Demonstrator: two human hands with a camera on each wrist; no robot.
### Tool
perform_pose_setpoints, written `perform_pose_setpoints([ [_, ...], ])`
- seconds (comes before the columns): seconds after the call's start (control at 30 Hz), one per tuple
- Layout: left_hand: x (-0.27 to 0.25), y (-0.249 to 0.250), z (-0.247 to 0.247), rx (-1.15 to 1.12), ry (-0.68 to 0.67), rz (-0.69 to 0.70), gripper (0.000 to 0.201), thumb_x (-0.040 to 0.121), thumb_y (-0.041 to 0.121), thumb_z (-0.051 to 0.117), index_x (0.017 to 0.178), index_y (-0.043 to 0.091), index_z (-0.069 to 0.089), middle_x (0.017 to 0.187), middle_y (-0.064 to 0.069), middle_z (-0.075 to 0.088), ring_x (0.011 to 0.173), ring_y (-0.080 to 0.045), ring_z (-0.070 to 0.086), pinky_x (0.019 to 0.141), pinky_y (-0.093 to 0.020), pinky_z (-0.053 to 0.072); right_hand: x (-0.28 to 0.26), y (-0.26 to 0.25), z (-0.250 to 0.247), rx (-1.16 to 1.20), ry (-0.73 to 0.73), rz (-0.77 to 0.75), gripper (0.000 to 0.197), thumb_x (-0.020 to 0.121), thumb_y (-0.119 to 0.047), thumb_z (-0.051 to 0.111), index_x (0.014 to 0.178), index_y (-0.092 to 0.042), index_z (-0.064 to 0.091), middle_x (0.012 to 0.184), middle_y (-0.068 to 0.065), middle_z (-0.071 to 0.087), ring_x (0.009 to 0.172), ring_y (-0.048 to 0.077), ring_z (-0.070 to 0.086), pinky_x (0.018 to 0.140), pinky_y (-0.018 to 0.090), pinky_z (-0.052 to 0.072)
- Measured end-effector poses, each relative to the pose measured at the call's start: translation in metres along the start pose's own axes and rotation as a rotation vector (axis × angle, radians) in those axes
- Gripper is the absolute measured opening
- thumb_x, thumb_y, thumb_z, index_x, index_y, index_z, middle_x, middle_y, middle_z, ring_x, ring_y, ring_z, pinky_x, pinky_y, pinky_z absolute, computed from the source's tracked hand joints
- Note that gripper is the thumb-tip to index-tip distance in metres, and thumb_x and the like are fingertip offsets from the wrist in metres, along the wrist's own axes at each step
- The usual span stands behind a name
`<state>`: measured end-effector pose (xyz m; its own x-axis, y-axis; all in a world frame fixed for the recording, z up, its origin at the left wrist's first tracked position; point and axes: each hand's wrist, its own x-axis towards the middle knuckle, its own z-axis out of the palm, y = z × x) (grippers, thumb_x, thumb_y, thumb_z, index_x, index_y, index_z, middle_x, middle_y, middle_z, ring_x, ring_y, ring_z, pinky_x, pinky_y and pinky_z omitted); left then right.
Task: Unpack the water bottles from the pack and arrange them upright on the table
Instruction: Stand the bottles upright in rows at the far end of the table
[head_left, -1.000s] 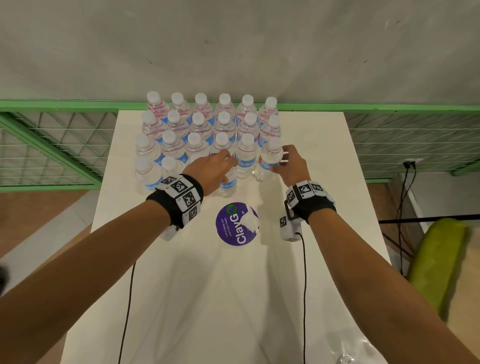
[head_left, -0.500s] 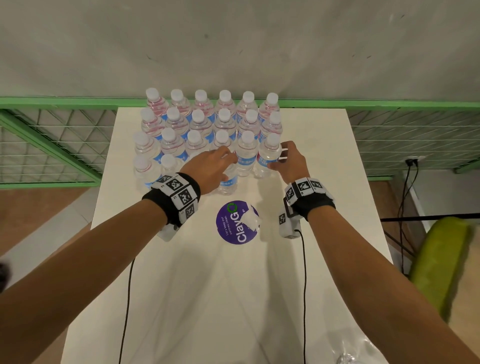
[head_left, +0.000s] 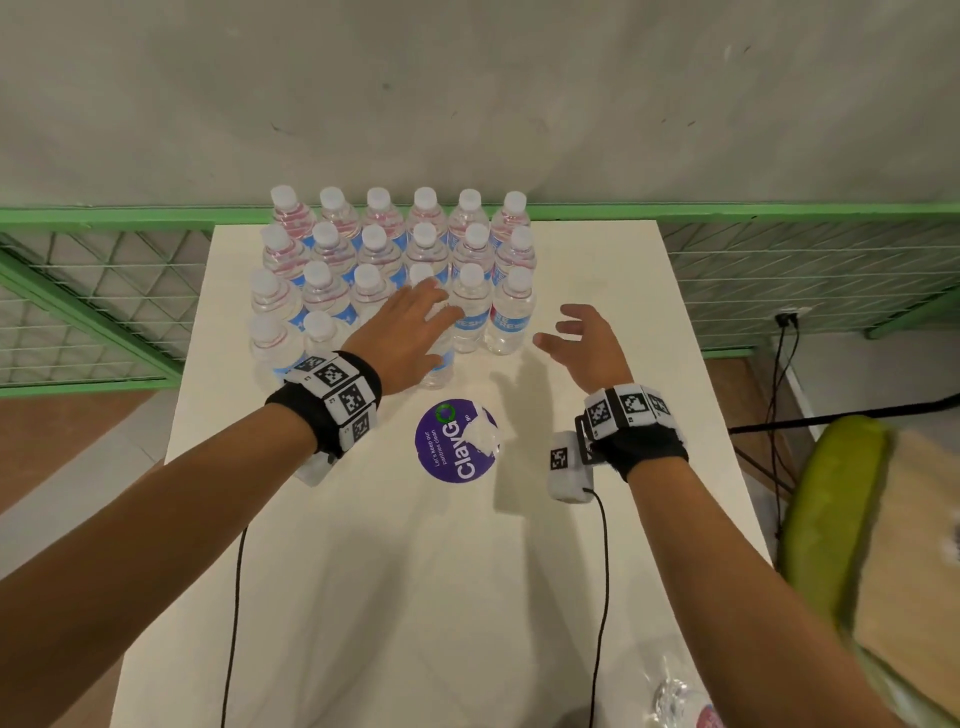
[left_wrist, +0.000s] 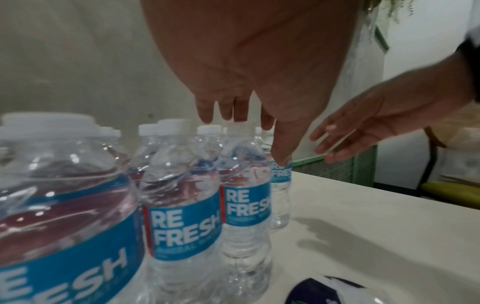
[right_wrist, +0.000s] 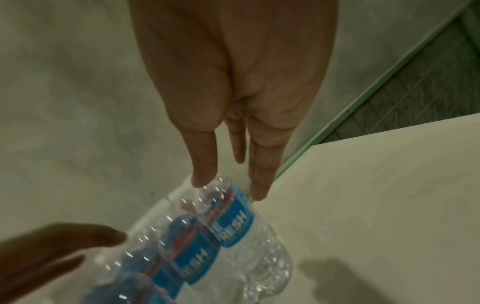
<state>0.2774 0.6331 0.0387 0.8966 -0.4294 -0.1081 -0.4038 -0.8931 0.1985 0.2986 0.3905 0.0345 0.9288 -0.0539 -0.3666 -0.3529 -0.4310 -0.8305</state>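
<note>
Several clear water bottles (head_left: 470, 306) with white caps and blue labels stand upright in rows at the far end of the white table (head_left: 597, 270). My left hand (head_left: 415, 325) lies flat with straight fingers over the bottle (head_left: 439, 371) at the right end of the shorter front row. In the left wrist view its fingers (left_wrist: 226, 111) hang just above the caps; contact is unclear. My right hand (head_left: 579, 338) is open and holds nothing. It hovers just right of the nearest bottle (head_left: 511, 317), apart from it. The right wrist view shows its straight fingers (right_wrist: 259, 176) above the labelled bottles (right_wrist: 231, 224).
A round purple sticker (head_left: 447, 447) with a crumpled white scrap (head_left: 480, 436) lies mid-table. Clear plastic wrap (head_left: 675, 696) sits at the near right corner. A green railing (head_left: 779, 213) runs behind the table. A green chair (head_left: 831, 509) stands to the right.
My right hand has let go of the front right bottle and drawn back to the right with its fingers spread. My left hand has straightened its fingers over the bottles.
</note>
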Motion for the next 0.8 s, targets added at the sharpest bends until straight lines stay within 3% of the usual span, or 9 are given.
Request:
perform_pose_setpoints([
  [0.1,-0.002,0.031,0.003,0.085,0.078,0.164,0.051,0.079,0.012,0.069,0.126,0.007,0.052,0.138,-0.022,0.044,0.138,-0.041,0.027,0.111,-0.058,0.018,-0.048,0.002,-0.015,0.173,0.022,-0.014,0.047,0.082,-0.021,0.072,0.123,-0.012,0.052,0.114,0.009,0.055,0.098,0.022,0.06,0.094,0.044,0.052],
  [0.27,-0.013,0.132,0.02,0.036,0.039,0.444,0.031,0.08,0.013,0.068,0.11,0.009,0.062,0.132,-0.019,0.052,0.135,-0.04,0.035,0.107,-0.055,0.03,-0.145,0.014,-0.053,0.269,0.099,-0.028,0.034,0.085,-0.014,0.068,0.117,-0.009,0.059,0.111,0.008,0.058,0.094,0.016,0.062,0.086,0.033,0.056],
  [0.33,-0.023,0.178,0.029,-0.015,-0.047,0.557,0.026,0.085,0.016,0.063,0.111,0.01,0.062,0.132,-0.017,0.051,0.133,-0.037,0.038,0.106,-0.05,0.034,-0.181,0.034,-0.08,0.247,0.192,-0.003,0.031,0.085,-0.014,0.067,0.115,-0.012,0.061,0.11,0.007,0.06,0.093,0.014,0.062,0.084,0.032,0.057],
  [0.43,-0.042,0.243,0.041,-0.117,-0.16,0.76,0.025,0.087,0.019,0.06,0.111,0.011,0.061,0.128,-0.014,0.053,0.115,-0.036,0.053,0.093,-0.045,0.045,-0.227,0.073,-0.126,0.1,0.373,0.071,0.029,0.084,-0.012,0.067,0.113,-0.014,0.061,0.11,0.005,0.063,0.098,0.017,0.061,0.085,0.033,0.053],
  [0.53,-0.063,0.302,0.053,-0.165,-0.309,0.916,0.039,0.089,0.024,0.057,0.126,0.016,0.052,0.135,-0.011,0.047,0.115,-0.032,0.051,0.091,-0.044,0.045,-0.262,0.119,-0.167,-0.096,0.516,0.235,0.036,0.079,-0.01,0.07,0.114,-0.011,0.063,0.114,0.008,0.063,0.103,0.024,0.059,0.083,0.034,0.048],
  [0.63,-0.08,0.345,0.062,-0.157,-0.483,0.998,0.057,0.089,0.026,0.059,0.141,0.024,0.036,0.149,-0.008,0.031,0.133,-0.027,0.034,0.1,-0.042,0.041,-0.282,0.154,-0.187,-0.212,0.413,0.373,0.04,0.073,-0.012,0.075,0.112,-0.013,0.065,0.114,0.01,0.062,0.103,0.026,0.059,0.086,0.037,0.046],
  [0.7,-0.087,0.362,0.068,-0.06,-0.589,1.01,0.057,0.089,0.025,0.06,0.14,0.026,0.036,0.153,-0.006,0.022,0.138,-0.024,0.027,0.101,-0.042,0.041,-0.289,0.166,-0.185,-0.21,0.304,0.397,0.04,0.073,-0.011,0.075,0.111,-0.017,0.064,0.109,0.007,0.059,0.099,0.026,0.059,0.082,0.035,0.046],
  [0.8,-0.095,0.375,0.075,-0.017,-0.624,0.956,0.037,0.091,0.026,0.052,0.127,0.022,0.045,0.143,-0.004,0.031,0.122,-0.024,0.048,0.082,-0.038,0.046,-0.29,0.174,-0.178,-0.218,0.334,0.341,0.032,0.072,-0.012,0.075,0.1,-0.021,0.064,0.098,0.003,0.058,0.086,0.029,0.061,0.077,0.039,0.051],
])
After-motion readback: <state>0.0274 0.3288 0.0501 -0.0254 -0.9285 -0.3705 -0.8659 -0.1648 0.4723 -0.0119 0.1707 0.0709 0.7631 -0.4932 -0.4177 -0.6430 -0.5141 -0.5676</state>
